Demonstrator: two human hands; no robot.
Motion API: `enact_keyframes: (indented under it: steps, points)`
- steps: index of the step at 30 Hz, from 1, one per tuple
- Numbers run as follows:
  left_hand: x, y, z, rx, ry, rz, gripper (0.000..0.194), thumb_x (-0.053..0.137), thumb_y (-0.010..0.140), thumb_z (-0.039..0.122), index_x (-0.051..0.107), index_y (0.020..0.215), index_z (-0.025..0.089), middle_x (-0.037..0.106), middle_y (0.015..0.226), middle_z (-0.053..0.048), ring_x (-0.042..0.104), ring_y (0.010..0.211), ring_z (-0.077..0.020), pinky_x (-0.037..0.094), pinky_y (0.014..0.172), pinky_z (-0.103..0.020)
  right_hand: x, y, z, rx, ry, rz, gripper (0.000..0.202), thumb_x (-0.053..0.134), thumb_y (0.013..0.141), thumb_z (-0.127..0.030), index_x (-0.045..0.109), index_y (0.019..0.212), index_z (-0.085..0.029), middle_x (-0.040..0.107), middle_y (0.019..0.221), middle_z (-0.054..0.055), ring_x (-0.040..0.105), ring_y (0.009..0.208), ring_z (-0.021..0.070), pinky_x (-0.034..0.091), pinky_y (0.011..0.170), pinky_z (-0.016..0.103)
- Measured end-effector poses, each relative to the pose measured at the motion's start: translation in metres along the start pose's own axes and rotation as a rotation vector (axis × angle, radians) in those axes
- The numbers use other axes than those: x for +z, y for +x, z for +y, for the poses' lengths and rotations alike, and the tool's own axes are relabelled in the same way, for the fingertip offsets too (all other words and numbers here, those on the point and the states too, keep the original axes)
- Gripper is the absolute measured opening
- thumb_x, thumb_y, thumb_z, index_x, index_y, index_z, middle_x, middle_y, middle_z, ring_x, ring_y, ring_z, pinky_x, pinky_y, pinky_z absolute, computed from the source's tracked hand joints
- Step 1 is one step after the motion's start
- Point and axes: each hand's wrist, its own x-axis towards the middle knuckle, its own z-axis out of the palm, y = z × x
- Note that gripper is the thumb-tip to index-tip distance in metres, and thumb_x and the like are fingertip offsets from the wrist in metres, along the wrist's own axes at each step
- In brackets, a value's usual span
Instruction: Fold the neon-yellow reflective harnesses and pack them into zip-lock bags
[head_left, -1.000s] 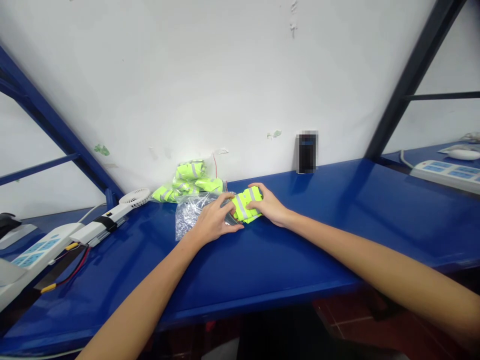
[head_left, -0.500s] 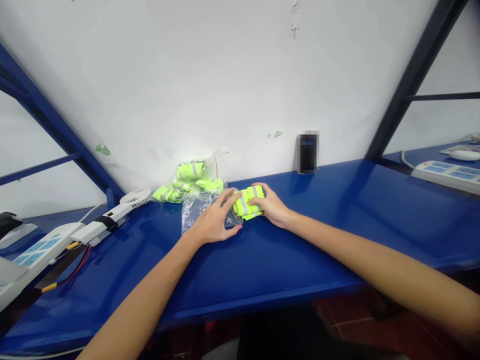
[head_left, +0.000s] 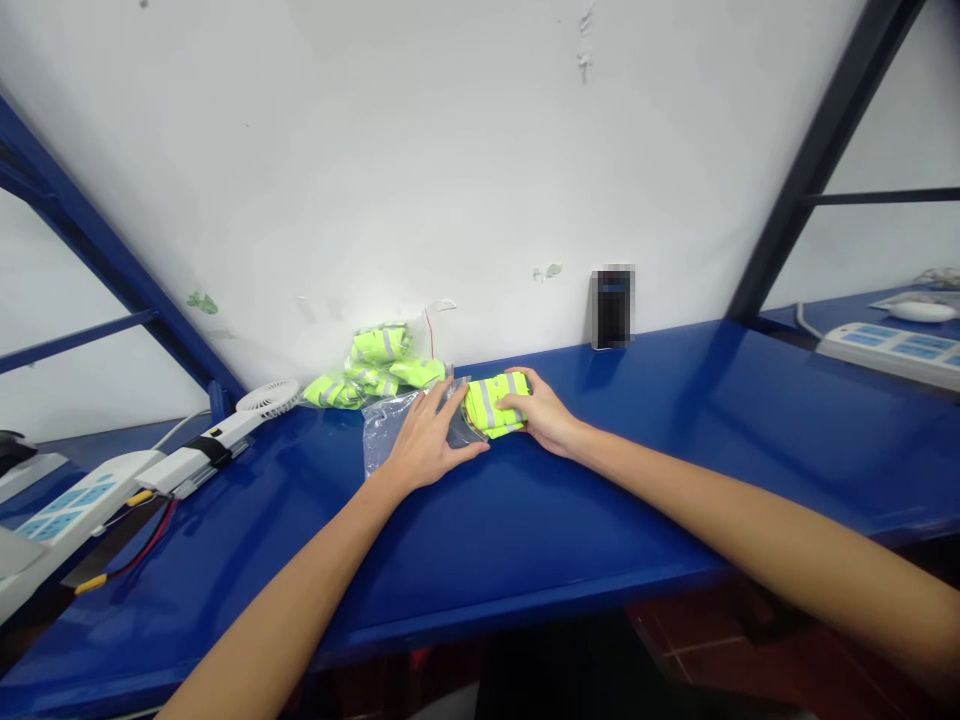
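Note:
My right hand grips a folded neon-yellow reflective vest with grey stripes by its right end, thumb on top. The vest's left end meets the mouth of a clear plastic bag lying flat on the table; how far it sits inside, I cannot tell. Over the bag rests my left hand, fingers spread and thumb stretched toward the vest's near corner. Behind the bag, against the wall, is a pile of similar neon-yellow vests in clear bags.
The blue table ends at a front edge near my forearms. On the left lie a white fan, a power strip and loose wires. A dark upright object, blurred out, leans on the wall. Another power strip is far right.
My left hand has shifted slightly left off the vest's end and flattened onto the bag, its fingers straighter. The right hand still grips the vest in nearly the same place.

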Motion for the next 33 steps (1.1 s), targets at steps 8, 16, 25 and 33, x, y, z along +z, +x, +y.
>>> enact_keyframes:
  steps: [8,16,25,33]
  points:
    - [-0.001,0.000,0.004,0.023,-0.021,-0.068,0.094,0.058,0.085,0.061,0.008,0.155,0.024,0.030,0.158,-0.014,0.026,0.147,-0.0312,0.020,0.119,-0.054,0.000,0.001,-0.004,0.090,0.122,0.022,0.047,0.066,0.068,-0.009,0.048,0.108,-0.025,0.065,0.091,0.002,0.069,0.079,0.0199,0.056,0.060,0.029]
    - [0.001,0.002,0.006,0.058,0.095,0.015,0.085,0.059,0.089,0.049,0.015,0.154,0.019,0.039,0.154,-0.014,0.032,0.145,-0.0285,0.023,0.119,-0.051,0.003,-0.001,-0.002,0.075,0.051,0.034,0.053,0.069,0.067,-0.011,0.047,0.112,-0.027,0.064,0.093,0.002,0.067,0.080,0.0194,0.056,0.060,0.029]
    - [0.001,0.002,0.007,0.115,0.144,0.038,0.080,0.060,0.088,0.048,0.023,0.153,0.018,0.041,0.153,-0.014,0.033,0.144,-0.0307,0.026,0.117,-0.051,0.002,-0.002,0.002,-0.019,-0.022,0.003,0.062,0.073,0.060,-0.016,0.046,0.114,-0.027,0.060,0.095,0.000,0.065,0.088,0.0218,0.056,0.067,0.033]
    - [-0.003,0.004,0.016,0.107,0.174,0.061,0.077,0.057,0.089,0.046,0.024,0.152,0.017,0.041,0.152,-0.015,0.036,0.142,-0.0304,0.025,0.117,-0.051,0.012,-0.009,0.003,0.001,0.108,0.035,0.061,0.075,0.061,-0.020,0.044,0.113,-0.028,0.061,0.093,-0.001,0.065,0.084,0.0203,0.054,0.066,0.031]
